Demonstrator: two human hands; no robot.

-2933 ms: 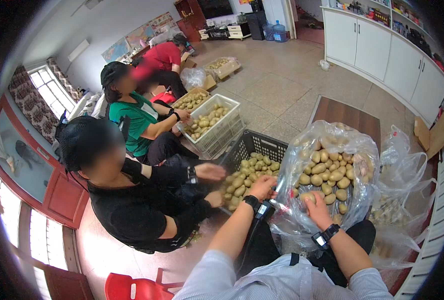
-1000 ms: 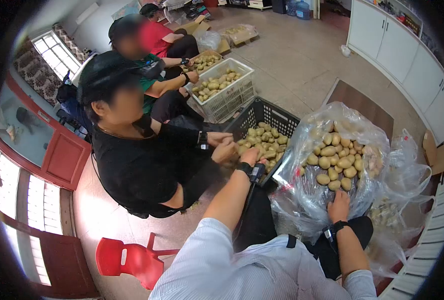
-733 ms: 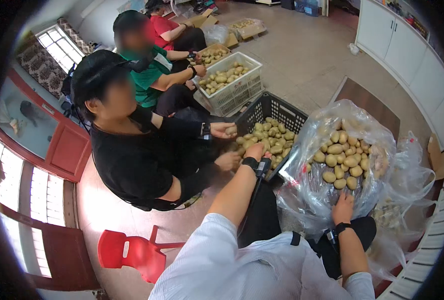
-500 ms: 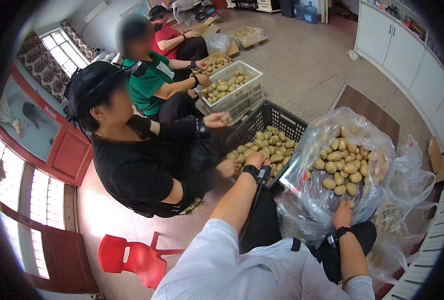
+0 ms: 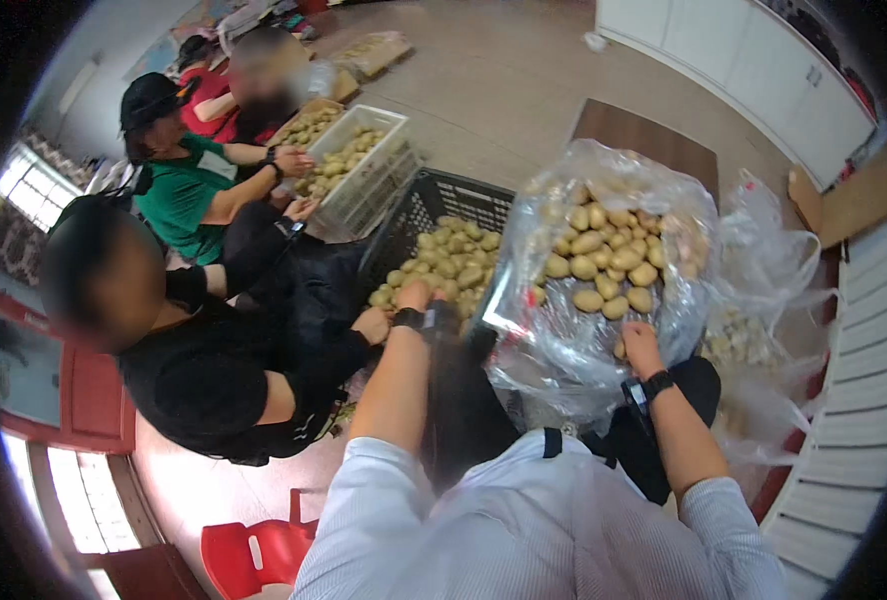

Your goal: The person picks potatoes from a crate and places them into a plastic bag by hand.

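Note:
My left hand [image 5: 416, 296] reaches down among the potatoes [image 5: 450, 250] in a black slatted crate [image 5: 469, 200]. Its fingers are mostly hidden, so I cannot see whether it holds anything. At the near side of a clear plastic bag [image 5: 664, 370], my right hand [image 5: 644, 346] is closed on a potato [image 5: 620, 349], which shows at its left side. More potatoes [image 5: 604, 250] lie heaped inside the opened bag, just beyond that hand. Both my wrists wear dark straps with small devices.
A person in black [image 5: 214, 360] sits at my left, one hand [image 5: 372, 325] beside the crate. Beyond, a person in green [image 5: 189, 195] works at a white crate [image 5: 384, 180] of potatoes. Loose plastic bags [image 5: 764, 260] lie right; a red chair [image 5: 254, 555] stands behind left.
My view has turned, shifting the scene leftward in the picture. My left hand stays in the crate and my right by the bag. The person in black has lowered a raised hand slightly.

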